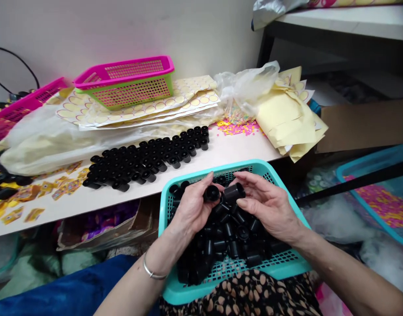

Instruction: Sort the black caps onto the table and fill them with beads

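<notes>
My left hand (195, 202) is closed round a black plastic cap (211, 193), its round end facing up toward me. Close beside it, my right hand (270, 204) grips another black cap (234, 193) between thumb and fingers, tilted on its side. Both hands are above a turquoise mesh basket (166, 245) resting on my lap. Many loose black caps (232, 243) lie jumbled inside it. On the white table ahead, a block of black caps (145, 158) stands in close rows.
A pink and green basket (132, 87) sits on sticker sheets (195, 105) at the back. Pink and yellow beads (239, 128) lie near yellow paper (287, 118). Small orange packets (61, 186) are scattered at left. Another turquoise basket (349, 169) stands at right.
</notes>
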Tool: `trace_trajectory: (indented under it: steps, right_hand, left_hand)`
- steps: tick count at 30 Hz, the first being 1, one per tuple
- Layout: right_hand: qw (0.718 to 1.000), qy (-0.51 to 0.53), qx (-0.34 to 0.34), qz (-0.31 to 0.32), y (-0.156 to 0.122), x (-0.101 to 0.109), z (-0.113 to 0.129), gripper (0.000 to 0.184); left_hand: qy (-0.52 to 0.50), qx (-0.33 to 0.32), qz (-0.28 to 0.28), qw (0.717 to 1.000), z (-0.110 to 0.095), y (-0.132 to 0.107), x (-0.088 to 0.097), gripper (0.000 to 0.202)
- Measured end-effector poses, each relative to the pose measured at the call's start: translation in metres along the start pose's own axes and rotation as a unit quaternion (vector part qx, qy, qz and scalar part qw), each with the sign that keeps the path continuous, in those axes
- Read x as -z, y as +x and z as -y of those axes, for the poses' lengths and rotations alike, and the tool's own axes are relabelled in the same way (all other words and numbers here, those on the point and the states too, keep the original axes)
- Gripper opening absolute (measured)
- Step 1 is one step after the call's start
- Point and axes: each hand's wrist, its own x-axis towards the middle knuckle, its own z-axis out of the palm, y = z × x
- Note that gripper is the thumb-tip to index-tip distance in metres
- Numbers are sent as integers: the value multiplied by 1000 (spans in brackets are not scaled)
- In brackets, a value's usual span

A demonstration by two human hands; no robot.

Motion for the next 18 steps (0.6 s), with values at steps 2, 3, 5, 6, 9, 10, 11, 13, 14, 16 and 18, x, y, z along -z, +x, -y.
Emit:
trace_trajectory:
  steps: [2,3,5,6,9,10,11,13,14,16,18]
  right_hand:
    - [1000,11,19,-11,-3,-1,-2,36]
    - [1000,10,22,-14,-4,-1,-3,34]
    - [1000,-2,16,-24,-5,1,-5,33]
    - [999,-13,14,-29,-5,2,-6,33]
    - [997,-71,28,-33,-7,3,-7,31]
    - [994,-99,45,-32,-8,3,-7,31]
    - [989,-132,67,-28,-7,3,-7,31]
    - [969,-213,123,-21,-6,1,-9,31]
    - [954,-259,152,-19,-5,0,-10,32]
    - [916,-352,193,-9,-4,-2,-11,35]
    - [882,-419,213,25,-4,-3,-11,45]
  left_hand:
    - [32,-23,-2,999,5,-1,-6,32]
    - [46,-31,-3,998,7,-2,-9,34]
    - [69,-47,-5,996,9,-1,-13,38]
    - [76,-55,-7,996,11,0,-14,40]
    - [91,-76,-8,993,15,3,-16,43]
    - [97,-82,-8,992,17,3,-16,43]
    - [103,-89,-7,991,19,3,-17,42]
    - [118,-105,8,987,22,1,-18,41]
    - [123,-114,21,986,23,-1,-19,40]
    - [124,-126,47,983,22,-6,-17,41]
    - [136,-105,91,981,17,-11,-10,43]
